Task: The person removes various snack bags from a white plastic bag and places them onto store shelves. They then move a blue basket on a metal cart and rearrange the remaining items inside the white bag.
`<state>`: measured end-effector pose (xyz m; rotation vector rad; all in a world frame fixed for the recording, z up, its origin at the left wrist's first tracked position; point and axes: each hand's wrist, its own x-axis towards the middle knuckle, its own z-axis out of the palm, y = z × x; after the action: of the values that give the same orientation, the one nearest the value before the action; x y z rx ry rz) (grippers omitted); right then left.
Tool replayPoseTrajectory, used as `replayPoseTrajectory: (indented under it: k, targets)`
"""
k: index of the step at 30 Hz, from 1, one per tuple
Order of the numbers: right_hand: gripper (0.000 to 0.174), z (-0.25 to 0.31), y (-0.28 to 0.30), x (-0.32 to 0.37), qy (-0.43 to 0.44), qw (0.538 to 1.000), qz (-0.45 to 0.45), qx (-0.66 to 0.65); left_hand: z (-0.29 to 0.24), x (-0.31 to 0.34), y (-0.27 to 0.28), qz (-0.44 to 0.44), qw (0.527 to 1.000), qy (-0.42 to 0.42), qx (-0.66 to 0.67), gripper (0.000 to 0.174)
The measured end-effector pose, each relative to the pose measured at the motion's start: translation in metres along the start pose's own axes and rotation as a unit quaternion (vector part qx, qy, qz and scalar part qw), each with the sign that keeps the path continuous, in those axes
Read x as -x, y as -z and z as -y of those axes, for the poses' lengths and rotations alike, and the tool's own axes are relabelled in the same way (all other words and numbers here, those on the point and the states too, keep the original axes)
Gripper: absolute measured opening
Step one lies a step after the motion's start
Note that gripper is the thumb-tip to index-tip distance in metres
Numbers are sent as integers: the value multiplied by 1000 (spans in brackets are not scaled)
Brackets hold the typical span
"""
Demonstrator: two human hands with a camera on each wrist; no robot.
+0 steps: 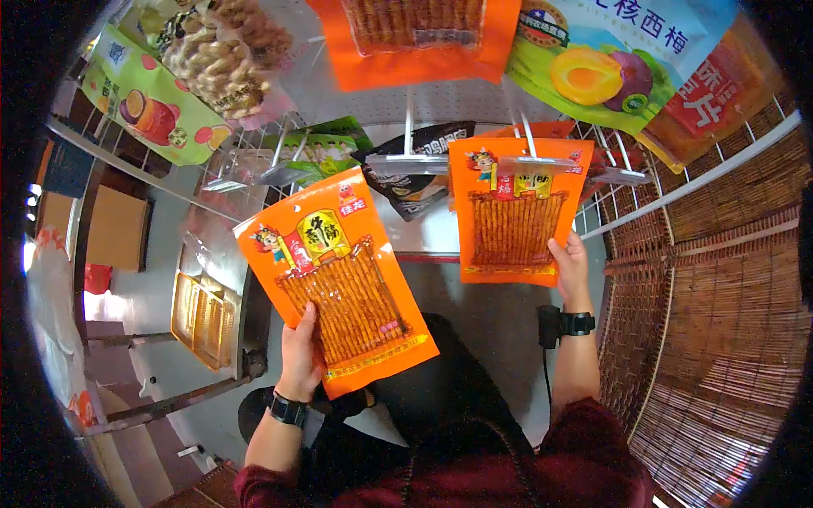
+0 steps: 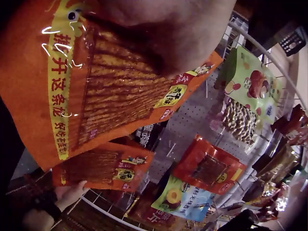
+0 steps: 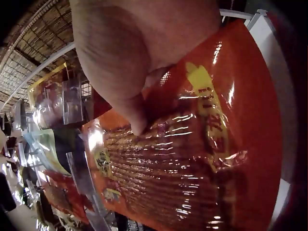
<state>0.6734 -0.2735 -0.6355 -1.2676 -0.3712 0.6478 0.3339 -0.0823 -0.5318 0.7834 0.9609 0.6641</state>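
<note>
My left hand point(image 1: 302, 356) pinches an orange snack packet point(image 1: 347, 292) by its lower left edge, thumb on the front; the packet tilts in front of my lap. My right hand point(image 1: 572, 269) grips the lower right edge of a matching orange packet point(image 1: 518, 229), which is upright at the rack, its top behind a clear hook tag point(image 1: 542, 168). In the left wrist view the left hand point(image 2: 168, 29) covers part of its packet point(image 2: 29, 86). In the right wrist view the right thumb lies on the packet point(image 3: 250, 120); the other fingertips are hidden.
Above hang another orange packet point(image 1: 415, 68), a blue-green fruit bag point(image 1: 593, 76), a red bag point(image 1: 720, 93) and a green bag point(image 1: 152, 110). A black packet point(image 1: 415, 190) hangs between the two held ones. A woven screen point(image 1: 711, 296) stands at right, a yellow tray point(image 1: 203, 322) at left.
</note>
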Motion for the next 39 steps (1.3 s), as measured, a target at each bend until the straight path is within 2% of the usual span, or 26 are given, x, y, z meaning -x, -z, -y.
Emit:
replayPoseTrajectory:
  k: [8,13,20,29,33,39]
  targets:
    - [36,-8,1,-7,9,1000,-14,21,-3,1,-2,-11,1000,8,-5,32]
    - [36,1,-7,-3,-20,1000,-16,7,-2,1,0,-5,1000,9,1,32]
    - [37,0,-7,1,13,1000,0,7,-3,2,-1,-1,1000,-6,-26,32]
    - [39,2,-1,6,-1,999,-41,7,0,1,2,8,1000,-4,10,31]
    - [37,2,-2,6,21,1000,-19,1,-2,3,-1,15,1000,-9,2,32]
    - [39,4,-7,4,6,1000,-7,-5,-1,3,-3,13,1000,-16,-3,31]
